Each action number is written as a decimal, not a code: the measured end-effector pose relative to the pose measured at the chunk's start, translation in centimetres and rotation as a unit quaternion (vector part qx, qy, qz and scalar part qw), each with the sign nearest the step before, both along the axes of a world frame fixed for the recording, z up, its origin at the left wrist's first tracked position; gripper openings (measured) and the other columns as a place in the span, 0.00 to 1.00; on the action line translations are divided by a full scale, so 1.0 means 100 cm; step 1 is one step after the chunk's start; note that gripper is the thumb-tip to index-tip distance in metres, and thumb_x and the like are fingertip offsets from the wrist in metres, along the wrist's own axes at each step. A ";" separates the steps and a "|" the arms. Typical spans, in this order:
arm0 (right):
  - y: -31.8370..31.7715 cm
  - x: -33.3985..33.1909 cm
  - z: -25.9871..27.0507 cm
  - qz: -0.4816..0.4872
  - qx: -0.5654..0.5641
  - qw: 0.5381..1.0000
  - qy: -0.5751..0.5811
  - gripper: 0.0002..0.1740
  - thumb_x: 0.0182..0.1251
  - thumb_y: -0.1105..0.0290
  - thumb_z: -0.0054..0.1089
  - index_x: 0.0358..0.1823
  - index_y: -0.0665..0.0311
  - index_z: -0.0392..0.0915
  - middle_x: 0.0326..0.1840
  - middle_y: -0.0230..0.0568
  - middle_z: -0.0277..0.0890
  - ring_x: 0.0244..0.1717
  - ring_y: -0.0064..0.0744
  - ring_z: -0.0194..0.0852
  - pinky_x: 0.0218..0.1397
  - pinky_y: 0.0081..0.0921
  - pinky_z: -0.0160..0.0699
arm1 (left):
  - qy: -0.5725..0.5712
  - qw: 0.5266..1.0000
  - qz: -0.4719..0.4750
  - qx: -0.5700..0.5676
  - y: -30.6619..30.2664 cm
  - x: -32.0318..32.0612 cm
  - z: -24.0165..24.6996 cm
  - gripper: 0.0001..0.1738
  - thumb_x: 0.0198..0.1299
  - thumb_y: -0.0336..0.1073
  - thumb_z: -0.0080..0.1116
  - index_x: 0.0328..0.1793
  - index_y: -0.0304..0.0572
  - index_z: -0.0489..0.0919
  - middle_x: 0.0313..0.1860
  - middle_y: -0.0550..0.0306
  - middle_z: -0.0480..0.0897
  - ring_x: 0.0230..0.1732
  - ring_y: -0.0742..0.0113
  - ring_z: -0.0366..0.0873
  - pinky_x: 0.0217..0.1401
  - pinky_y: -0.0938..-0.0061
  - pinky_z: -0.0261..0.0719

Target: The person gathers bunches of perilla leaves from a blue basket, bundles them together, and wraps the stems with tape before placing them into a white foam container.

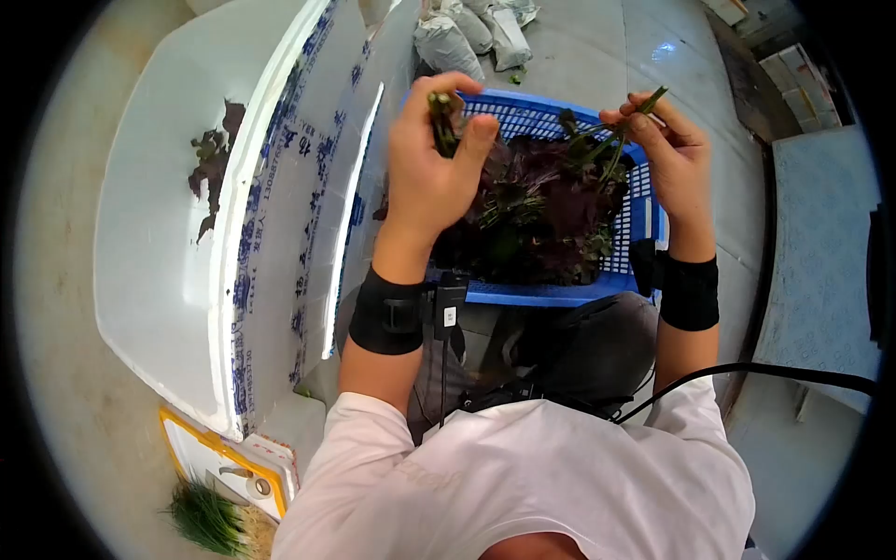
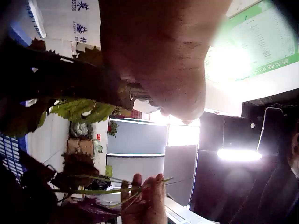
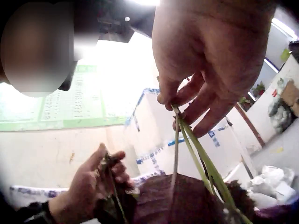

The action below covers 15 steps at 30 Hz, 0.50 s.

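My left hand point(image 1: 427, 168) grips a bundle of green stems point(image 1: 442, 126), their cut ends up, over the left rim of a blue basket point(image 1: 551, 297). Dark leaves hang below that bundle in the left wrist view. With thumb and fingertips, my right hand point(image 1: 674, 154) pinches a few long green stems point(image 3: 198, 161) above the basket's right side. Purple leaves point(image 3: 159, 196) show beneath those stems. Inside the basket lies a heap of dark purple leafy greens point(image 1: 551, 205), many with stems toward me.
A white foam box point(image 1: 168, 271) with printed sides stands at my left, a few dark leaves point(image 1: 217, 168) inside. Beyond the basket sit grey-white bags point(image 1: 453, 47). Green onions point(image 1: 207, 518) lie at lower left near a yellow-edged white board point(image 1: 177, 439).
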State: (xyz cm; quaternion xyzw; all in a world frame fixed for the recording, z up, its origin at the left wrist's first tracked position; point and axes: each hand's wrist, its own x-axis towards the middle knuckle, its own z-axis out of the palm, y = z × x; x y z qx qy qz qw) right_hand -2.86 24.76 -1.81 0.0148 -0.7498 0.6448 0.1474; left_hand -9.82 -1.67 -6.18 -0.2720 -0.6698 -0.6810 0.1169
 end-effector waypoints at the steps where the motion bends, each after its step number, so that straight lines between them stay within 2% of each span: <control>1: -0.008 0.002 0.014 0.011 0.008 1.000 0.013 0.10 0.72 0.80 0.63 0.52 0.75 0.84 0.49 0.41 0.85 0.48 0.28 0.85 0.55 0.24 0.84 | 0.005 1.000 -0.005 0.000 0.004 0.004 0.003 0.20 0.74 0.48 0.63 0.56 0.38 0.77 0.35 0.65 0.73 0.35 0.76 0.68 0.40 0.79 0.69; 3: -0.021 0.001 0.021 0.016 0.014 0.999 0.033 0.10 0.71 0.81 0.64 0.51 0.75 0.84 0.49 0.40 0.85 0.47 0.28 0.85 0.53 0.23 0.84 | -0.030 0.991 -0.109 0.069 0.014 0.010 0.006 0.15 0.77 0.43 0.57 0.54 0.37 0.77 0.39 0.64 0.73 0.39 0.76 0.68 0.44 0.80 0.68; 4: -0.028 -0.001 0.020 0.036 0.062 0.996 0.043 0.10 0.70 0.81 0.65 0.51 0.74 0.84 0.47 0.39 0.85 0.46 0.27 0.85 0.52 0.22 0.85 | -0.030 0.988 -0.135 0.070 0.018 0.011 0.004 0.11 0.78 0.38 0.53 0.54 0.37 0.76 0.42 0.64 0.73 0.43 0.76 0.68 0.48 0.80 0.66; 5: -0.035 -0.004 0.019 0.057 0.110 0.991 0.052 0.10 0.69 0.81 0.66 0.51 0.73 0.85 0.45 0.38 0.85 0.46 0.27 0.85 0.51 0.21 0.85 | -0.068 0.982 -0.165 0.067 0.018 0.015 0.006 0.11 0.78 0.38 0.53 0.55 0.38 0.76 0.45 0.64 0.73 0.44 0.76 0.68 0.50 0.80 0.67; 9: -0.058 -0.005 0.019 0.057 0.178 0.980 0.070 0.13 0.64 0.80 0.71 0.50 0.71 0.86 0.43 0.40 0.85 0.44 0.25 0.86 0.50 0.22 0.85 | -0.080 0.969 -0.199 0.120 0.027 0.020 0.001 0.12 0.78 0.39 0.54 0.57 0.38 0.75 0.48 0.63 0.72 0.45 0.77 0.67 0.53 0.81 0.67; 11: -0.072 -0.004 0.016 0.047 0.137 0.987 0.064 0.13 0.63 0.79 0.72 0.49 0.70 0.85 0.42 0.39 0.86 0.42 0.25 0.87 0.48 0.22 0.86 | -0.079 0.963 -0.208 0.152 0.030 0.021 0.003 0.12 0.79 0.39 0.54 0.58 0.39 0.75 0.49 0.63 0.72 0.45 0.77 0.67 0.54 0.81 0.67; 13: -0.080 -0.003 0.019 0.047 0.089 0.994 0.030 0.12 0.62 0.78 0.73 0.47 0.69 0.83 0.40 0.38 0.87 0.41 0.24 0.88 0.46 0.23 0.86 | -0.151 0.953 -0.191 0.182 0.029 0.028 0.010 0.14 0.78 0.39 0.54 0.61 0.39 0.75 0.50 0.62 0.72 0.49 0.75 0.68 0.58 0.80 0.67; 15: -0.083 -0.006 0.011 0.046 0.097 0.992 0.072 0.12 0.62 0.77 0.74 0.45 0.68 0.81 0.38 0.37 0.87 0.39 0.24 0.88 0.45 0.22 0.86 | -0.143 0.953 -0.194 0.187 0.028 0.025 0.009 0.16 0.77 0.39 0.55 0.64 0.38 0.76 0.51 0.60 0.72 0.50 0.71 0.68 0.61 0.77 0.67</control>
